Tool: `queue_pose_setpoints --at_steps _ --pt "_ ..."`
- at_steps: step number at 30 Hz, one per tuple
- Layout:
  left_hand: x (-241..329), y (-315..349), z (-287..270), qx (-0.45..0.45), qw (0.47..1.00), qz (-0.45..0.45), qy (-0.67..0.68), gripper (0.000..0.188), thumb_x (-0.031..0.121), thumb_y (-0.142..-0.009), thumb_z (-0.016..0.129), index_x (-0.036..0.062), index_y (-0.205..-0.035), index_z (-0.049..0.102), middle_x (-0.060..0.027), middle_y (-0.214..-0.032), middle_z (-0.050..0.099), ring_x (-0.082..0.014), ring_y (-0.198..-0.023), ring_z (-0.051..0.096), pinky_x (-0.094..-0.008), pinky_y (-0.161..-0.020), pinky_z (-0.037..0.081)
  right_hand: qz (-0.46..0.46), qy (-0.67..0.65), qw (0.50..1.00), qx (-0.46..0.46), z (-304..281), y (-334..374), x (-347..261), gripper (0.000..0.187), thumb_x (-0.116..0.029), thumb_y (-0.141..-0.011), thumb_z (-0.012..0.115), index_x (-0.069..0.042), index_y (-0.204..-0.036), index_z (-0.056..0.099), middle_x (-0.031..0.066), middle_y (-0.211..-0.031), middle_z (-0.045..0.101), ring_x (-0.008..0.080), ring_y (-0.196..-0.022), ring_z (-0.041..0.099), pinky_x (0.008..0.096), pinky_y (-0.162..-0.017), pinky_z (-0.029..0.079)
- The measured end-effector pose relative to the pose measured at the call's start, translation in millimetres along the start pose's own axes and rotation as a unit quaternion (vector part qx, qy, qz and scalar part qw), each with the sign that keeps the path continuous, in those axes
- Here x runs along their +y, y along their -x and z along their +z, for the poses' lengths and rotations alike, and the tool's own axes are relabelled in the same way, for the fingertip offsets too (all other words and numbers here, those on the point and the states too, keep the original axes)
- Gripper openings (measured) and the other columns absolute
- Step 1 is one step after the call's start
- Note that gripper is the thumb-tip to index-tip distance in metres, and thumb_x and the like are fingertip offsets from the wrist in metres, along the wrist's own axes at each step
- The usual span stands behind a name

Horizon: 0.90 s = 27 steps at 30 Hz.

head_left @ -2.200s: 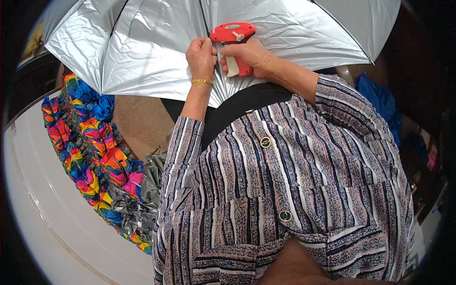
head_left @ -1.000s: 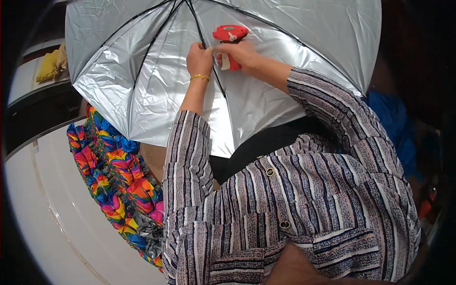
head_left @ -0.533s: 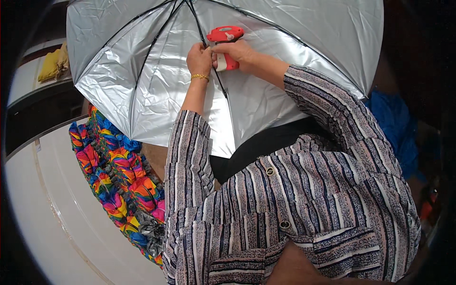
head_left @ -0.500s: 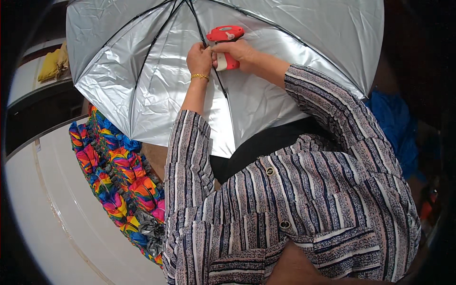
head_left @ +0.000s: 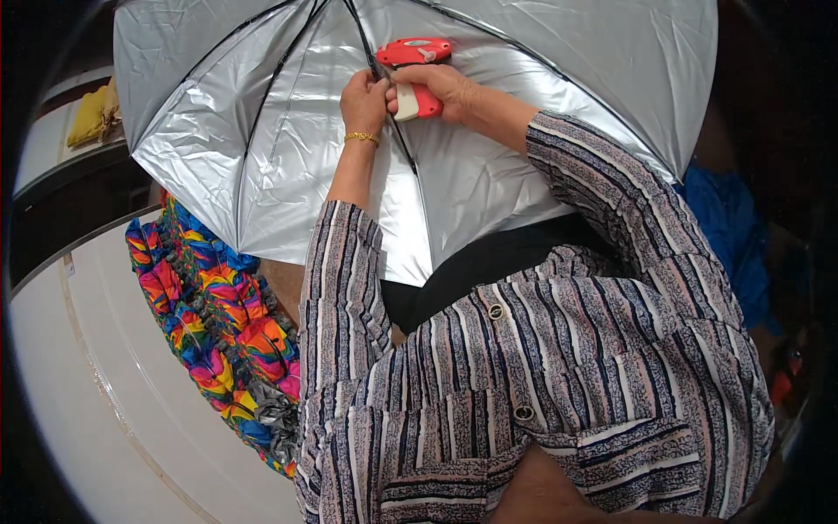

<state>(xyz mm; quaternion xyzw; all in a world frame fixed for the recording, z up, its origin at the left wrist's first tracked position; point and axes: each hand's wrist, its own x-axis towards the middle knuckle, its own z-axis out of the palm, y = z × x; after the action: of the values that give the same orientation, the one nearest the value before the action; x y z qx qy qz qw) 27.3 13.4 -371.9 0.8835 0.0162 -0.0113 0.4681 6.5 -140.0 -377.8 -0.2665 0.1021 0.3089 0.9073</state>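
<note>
A silver-lined umbrella (head_left: 323,192) is spread open in front of me with its inner side up, its black ribs meeting near the top edge. My left hand (head_left: 363,106) is closed in a pinch on a dark umbrella rib (head_left: 404,145), and its fingertips partly hide what lies between them. Just right of it, my right hand (head_left: 447,86) grips a red and white tagging gun (head_left: 414,51). The gun's tip end lies against the same rib, close to my left fingers. Whether the tip touches cloth, I cannot tell.
Bundled rainbow-coloured folded umbrellas (head_left: 236,306) lie at the left beside a white curved surface (head_left: 105,375). Yellow cloth (head_left: 90,118) sits at the far left. Blue plastic (head_left: 724,236) is bunched at the right. The umbrella's near edge reaches my lap.
Both hands and the tagging gun have shifted slightly up along the rib, and the silver cloth has moved a little with them. Both grips stay the same.
</note>
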Motion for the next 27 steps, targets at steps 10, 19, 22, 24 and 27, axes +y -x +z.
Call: queue_pose_setpoints --at_steps 10,19,22,24,27 --pt "18.5 12.0 -0.1 -0.038 0.996 -0.027 0.071 0.021 0.005 -0.082 0.058 -0.0037 -0.1 0.056 -0.0019 -0.074 0.059 -0.0079 -0.059 0.054 -0.0203 -0.054 0.045 0.019 0.07 0.997 -0.02 -3.5 -3.1 -13.6 0.02 -0.01 -0.077 0.059 0.003 -0.092 0.057 0.0143 -0.08 0.064 0.0229 -0.066 0.065 0.0325 -0.065 0.055" --pt "14.2 11.2 -4.7 -0.083 0.984 -0.042 0.152 0.014 0.003 -0.082 0.052 -0.0034 -0.094 0.054 -0.0046 -0.065 0.057 -0.0116 -0.051 0.053 -0.0244 -0.047 0.044 -0.011 0.163 0.986 -0.038 3.3 -0.5 -21.8 0.01 -0.011 -0.074 0.062 -0.001 -0.075 0.058 0.0086 -0.067 0.06 0.0161 -0.055 0.059 0.0278 -0.051 0.049" --pt "12.5 12.4 -6.3 -0.07 0.987 -0.037 0.14 0.013 0.003 -0.081 0.052 -0.0035 -0.092 0.054 -0.005 -0.062 0.056 -0.0123 -0.049 0.052 -0.0257 -0.044 0.043 -0.016 0.196 0.98 -0.025 5.3 0.1 -20.3 0.011 -0.012 -0.074 0.063 -0.002 -0.072 0.057 0.0077 -0.065 0.059 0.0149 -0.053 0.057 0.0273 -0.048 0.046" --pt "16.3 14.3 -7.6 -0.06 0.987 -0.04 0.145 0.013 0.003 -0.081 0.052 -0.0035 -0.092 0.054 -0.0049 -0.061 0.055 -0.0123 -0.048 0.052 -0.0255 -0.044 0.043 -0.017 0.215 0.976 -0.019 6.6 -1.2 -21.3 0.011 -0.012 -0.073 0.063 -0.003 -0.071 0.057 0.0073 -0.064 0.059 0.0143 -0.051 0.056 0.027 -0.047 0.045" --pt "17.9 19.5 -13.1 -0.056 0.988 -0.05 0.138 0.015 0.006 -0.083 0.052 -0.0032 -0.095 0.054 -0.0046 -0.064 0.056 -0.012 -0.051 0.053 -0.0236 -0.046 0.044 -0.004 0.254 0.967 0.027 11.2 -4.8 -17.2 0.012 -0.014 -0.075 0.064 -0.004 -0.073 0.057 0.0079 -0.066 0.06 0.0159 -0.055 0.058 0.0286 -0.05 0.048"
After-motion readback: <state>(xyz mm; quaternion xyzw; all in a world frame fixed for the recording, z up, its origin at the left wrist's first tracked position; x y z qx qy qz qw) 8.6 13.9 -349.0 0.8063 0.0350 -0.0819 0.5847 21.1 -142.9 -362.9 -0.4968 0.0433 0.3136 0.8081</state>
